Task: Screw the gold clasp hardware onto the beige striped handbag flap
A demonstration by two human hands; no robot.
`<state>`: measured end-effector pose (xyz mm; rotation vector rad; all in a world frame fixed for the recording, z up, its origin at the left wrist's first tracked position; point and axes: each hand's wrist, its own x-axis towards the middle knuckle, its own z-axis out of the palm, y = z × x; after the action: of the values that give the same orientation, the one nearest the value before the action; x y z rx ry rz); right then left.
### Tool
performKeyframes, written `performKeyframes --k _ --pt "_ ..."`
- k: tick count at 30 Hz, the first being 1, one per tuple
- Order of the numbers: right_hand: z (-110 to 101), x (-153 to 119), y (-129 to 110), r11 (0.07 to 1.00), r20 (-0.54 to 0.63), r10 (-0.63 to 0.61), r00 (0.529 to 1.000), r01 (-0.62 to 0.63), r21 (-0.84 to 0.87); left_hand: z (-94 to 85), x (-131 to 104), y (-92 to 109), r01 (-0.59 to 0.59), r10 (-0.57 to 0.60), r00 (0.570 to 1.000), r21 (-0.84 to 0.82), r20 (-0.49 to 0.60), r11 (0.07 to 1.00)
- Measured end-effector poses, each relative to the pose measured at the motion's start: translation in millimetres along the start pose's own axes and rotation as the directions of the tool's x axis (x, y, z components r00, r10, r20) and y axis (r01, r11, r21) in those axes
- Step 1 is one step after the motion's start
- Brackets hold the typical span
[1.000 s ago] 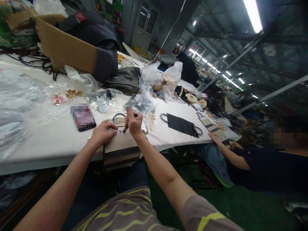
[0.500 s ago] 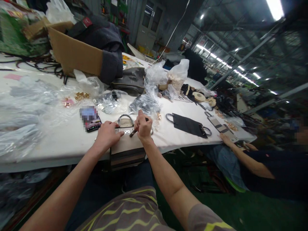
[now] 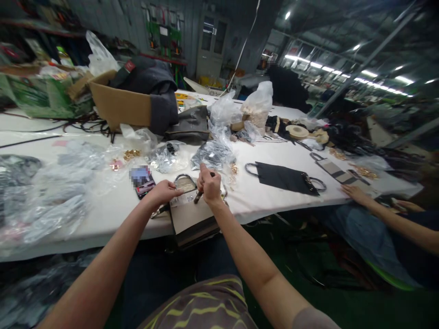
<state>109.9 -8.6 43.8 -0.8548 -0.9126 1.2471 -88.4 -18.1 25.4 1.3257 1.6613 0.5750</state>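
Observation:
A beige and dark handbag (image 3: 192, 214) lies at the table's front edge, its lower part hanging over. Its dark looped handle (image 3: 185, 176) points away from me. My left hand (image 3: 164, 192) is closed at the bag's upper edge, fingertips beside small shiny metal fittings (image 3: 190, 198). My right hand (image 3: 210, 185) is wrapped round a dark rod-shaped tool (image 3: 198, 197), its end slanting down to the bag beside the fittings. The tool's exact kind is hidden by the fist. A phone (image 3: 144, 185) lies just beyond my left hand.
Plastic bags (image 3: 78, 178) cover the table's left. Gold-coloured hardware (image 3: 131, 155) and a cardboard box (image 3: 120, 105) lie beyond. To the right are a black bag piece (image 3: 286, 177) and a co-worker's hand (image 3: 355, 193) on a beige and black bag (image 3: 343, 172).
My view has turned left, shifting the scene rightward. My left hand has shifted along the bag's top edge, with its fingers drawn together. My right hand still grips the tool over the bag.

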Motion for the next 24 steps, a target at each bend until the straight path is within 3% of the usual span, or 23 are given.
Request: performKeyframes --k 8,13,16,20,24 --pt "0.6 -1.0 -6.7 0.998 -0.017 0.006 1.0 -0.005 0.066 -3.7 -12.7 11.7 0.139 -0.019 0.953 -0.383 0.302 0.913" --pt "-0.3 -2.5 -7.8 0.996 -0.033 0.006 0.999 -0.003 0.094 7.1 -19.8 13.3 -0.022 0.114 0.973 -0.411 0.201 0.911" --pt "-0.1 -2.7 -6.4 0.995 -0.028 0.004 1.0 -0.002 0.095 12.5 -20.6 11.8 -0.066 0.155 0.967 -0.392 0.2 0.918" --pt "2.2 -2.7 -5.2 0.996 -0.023 -0.004 1.0 0.006 0.092 16.9 -16.8 4.7 0.022 0.042 0.986 -0.37 0.163 0.929" --pt "4.0 -3.5 -5.3 0.997 -0.021 -0.019 1.0 0.021 0.077 20.8 -10.9 -3.9 0.148 -0.075 0.977 -0.381 0.2 0.913"
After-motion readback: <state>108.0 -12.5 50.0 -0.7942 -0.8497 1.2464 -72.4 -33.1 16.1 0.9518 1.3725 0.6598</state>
